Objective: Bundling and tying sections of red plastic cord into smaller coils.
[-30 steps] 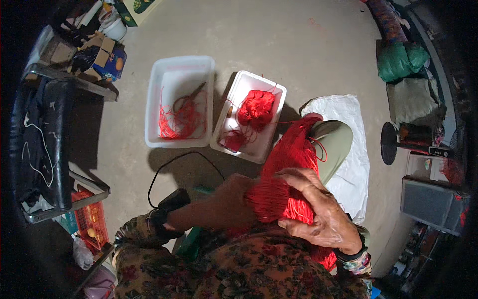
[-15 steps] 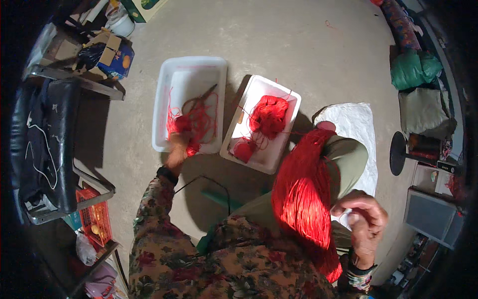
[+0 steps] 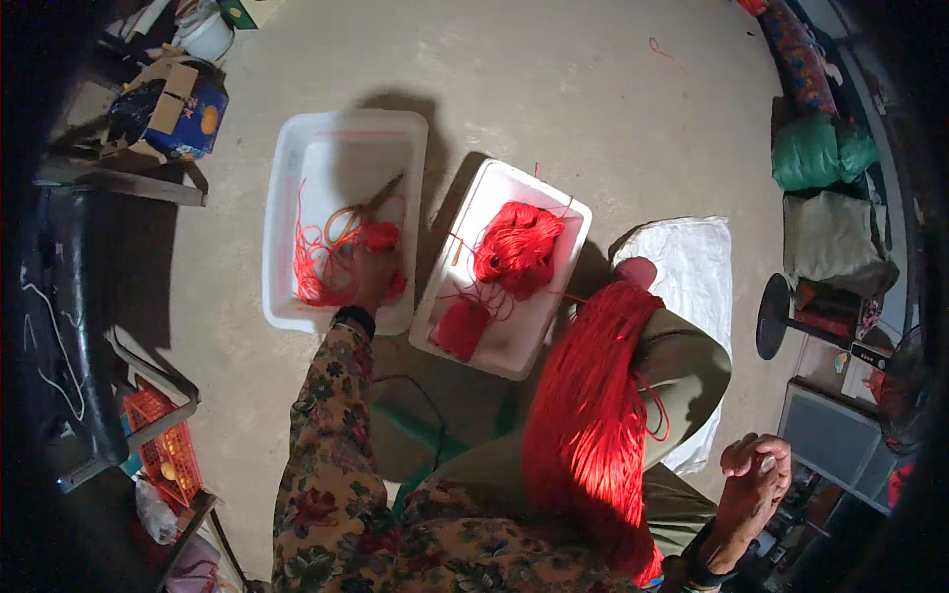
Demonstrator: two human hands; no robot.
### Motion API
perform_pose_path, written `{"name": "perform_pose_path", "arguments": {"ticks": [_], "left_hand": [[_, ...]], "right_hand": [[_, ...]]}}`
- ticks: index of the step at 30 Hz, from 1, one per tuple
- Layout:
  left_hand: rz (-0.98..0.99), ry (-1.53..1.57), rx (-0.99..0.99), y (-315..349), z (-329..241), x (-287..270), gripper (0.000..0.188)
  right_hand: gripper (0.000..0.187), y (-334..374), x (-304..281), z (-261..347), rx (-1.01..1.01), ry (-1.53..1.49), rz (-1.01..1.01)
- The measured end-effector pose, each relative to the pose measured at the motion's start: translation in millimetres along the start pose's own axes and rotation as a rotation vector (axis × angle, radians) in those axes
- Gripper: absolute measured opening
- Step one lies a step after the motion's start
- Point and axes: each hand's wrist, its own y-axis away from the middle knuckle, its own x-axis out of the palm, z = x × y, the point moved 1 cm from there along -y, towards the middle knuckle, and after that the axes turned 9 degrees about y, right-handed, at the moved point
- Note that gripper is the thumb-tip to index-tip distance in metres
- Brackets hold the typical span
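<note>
In the left white tray, my left hand is closed on a small bundle of red cord. Its fingertips are partly hidden. Beside it lie scissors among loose red strands. A large hank of red cord drapes over my right knee, over a round red pad-like end. To the right of the hank, my right hand is raised with its fingers curled in; whether anything sits in them is hidden.
A second white tray holds a red cord hank and a smaller red bundle. White sacking lies beside my leg. A black chair and orange basket stand left; green bags and a fan right.
My left hand has moved deeper into the left tray with the red bundle. My right hand has moved right, away from the hank, and its fingers have curled tighter. The view has shifted slightly.
</note>
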Motion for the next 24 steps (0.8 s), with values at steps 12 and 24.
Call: {"name": "perform_pose_path", "arguments": {"ticks": [12,24], "left_hand": [[-0.151,1.181,-0.673,37,-12,-131,0.008],[-0.374,1.567,-0.846,158,4,-172,0.013]], "right_hand": [[0.023,0,-16,-22,0.105,0.053,-0.042],[0.024,16,-13,-13,0.034,0.027,0.026]]}}
